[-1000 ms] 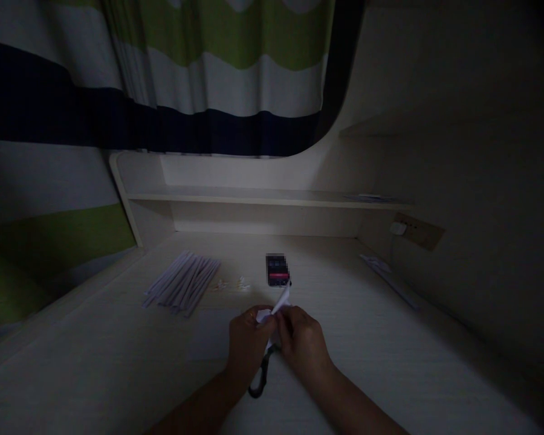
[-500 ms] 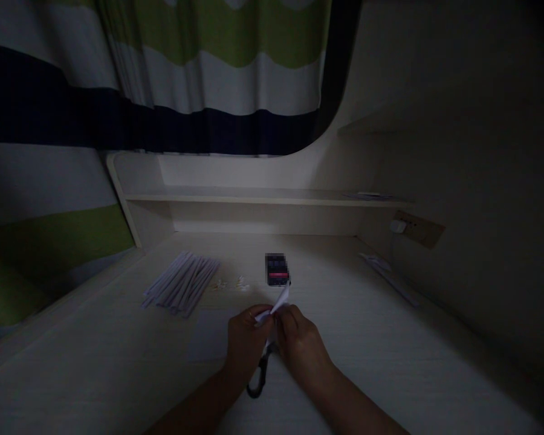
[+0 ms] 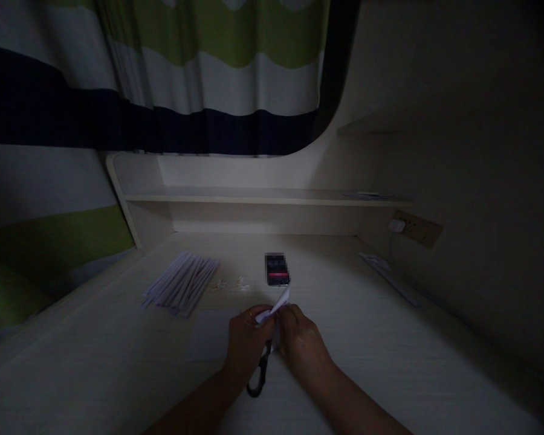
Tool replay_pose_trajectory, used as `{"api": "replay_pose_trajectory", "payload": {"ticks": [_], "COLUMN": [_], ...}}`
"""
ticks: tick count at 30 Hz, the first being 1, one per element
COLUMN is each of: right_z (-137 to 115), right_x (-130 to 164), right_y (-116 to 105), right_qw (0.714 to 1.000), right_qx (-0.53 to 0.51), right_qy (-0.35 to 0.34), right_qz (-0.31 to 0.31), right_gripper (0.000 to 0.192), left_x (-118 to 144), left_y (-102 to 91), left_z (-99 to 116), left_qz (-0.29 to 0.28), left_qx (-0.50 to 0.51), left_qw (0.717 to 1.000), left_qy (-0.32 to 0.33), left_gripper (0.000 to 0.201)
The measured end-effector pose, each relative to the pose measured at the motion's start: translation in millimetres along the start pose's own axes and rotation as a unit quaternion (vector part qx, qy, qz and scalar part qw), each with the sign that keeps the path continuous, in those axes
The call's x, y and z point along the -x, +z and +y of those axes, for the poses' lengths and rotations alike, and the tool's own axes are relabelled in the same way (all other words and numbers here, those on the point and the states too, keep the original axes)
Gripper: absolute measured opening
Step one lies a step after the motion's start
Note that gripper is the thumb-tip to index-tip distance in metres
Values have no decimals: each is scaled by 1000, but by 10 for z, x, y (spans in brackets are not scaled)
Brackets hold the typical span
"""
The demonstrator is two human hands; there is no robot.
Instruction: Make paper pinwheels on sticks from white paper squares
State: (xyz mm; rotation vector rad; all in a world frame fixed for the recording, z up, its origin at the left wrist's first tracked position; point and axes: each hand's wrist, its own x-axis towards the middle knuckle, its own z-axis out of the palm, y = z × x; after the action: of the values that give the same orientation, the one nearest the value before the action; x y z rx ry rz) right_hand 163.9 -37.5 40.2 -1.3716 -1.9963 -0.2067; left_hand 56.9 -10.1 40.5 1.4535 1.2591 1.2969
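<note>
Head view: left hand (image 3: 246,339) and right hand (image 3: 303,342) pinching folded white paper (image 3: 275,307) together just above desk (image 3: 390,350). Black scissors (image 3: 259,376) below wrists. Paper strips (image 3: 181,283) well left, phone (image 3: 277,269) just beyond.

small white paper strip (image 3: 278,304), tilted up, pinched btwn both hands

In the dim light, the left hand (image 3: 245,339) and the right hand (image 3: 301,341) meet over the desk (image 3: 390,362) and both pinch 1 small white paper (image 3: 275,307). Black scissors (image 3: 259,374) lie on the desk under the hands. Further back are a bundle of paper strips (image 3: 181,283), a dark phone (image 3: 277,269) and a striped curtain (image 3: 208,78).
</note>
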Motion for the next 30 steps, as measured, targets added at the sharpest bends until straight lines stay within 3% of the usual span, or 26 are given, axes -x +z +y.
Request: {"api": "replay_pose_trajectory", "payload": {"ticks": [5,7,9,11,13,17,19,24,30], "right_z": [-15,33,119,214,284,314,301,276,233], "right_x": [-4,-28,-76,-140,-198,-233,-217,-200,-227], "right_y": [-93,-193,-296,-368,-391,-311,-247,-165,-229], "right_qw": [997,993,981,959,924,821,795,782,772], "right_qx": [-34,-70,-134,-211,-324,-516,-545,-546,-558], "right_qy": [-15,11,79,156,197,230,245,290,299], "right_qz": [63,93,113,109,43,-83,-104,-80,-48], "right_gripper": [21,24,22,22,21,19,19,14,16], "left_x": [-68,-98,-118,-128,-131,-134,-133,-122,-124], "left_y": [-28,-48,-67,-81,-89,-85,-75,-48,-67], "left_z": [-3,2,11,22,30,37,42,76,71], "left_qz": [13,-7,-39,-68,-85,-100,-99,-98,-115], "left_qx": [60,109,144,154,152,141,139,200,240], "left_qw": [998,993,988,984,983,984,985,974,963], "left_qy": [-24,-34,-45,-52,-54,-45,-39,-33,41], "left_gripper": [13,12,14,16,17,20,24,43,57]}}
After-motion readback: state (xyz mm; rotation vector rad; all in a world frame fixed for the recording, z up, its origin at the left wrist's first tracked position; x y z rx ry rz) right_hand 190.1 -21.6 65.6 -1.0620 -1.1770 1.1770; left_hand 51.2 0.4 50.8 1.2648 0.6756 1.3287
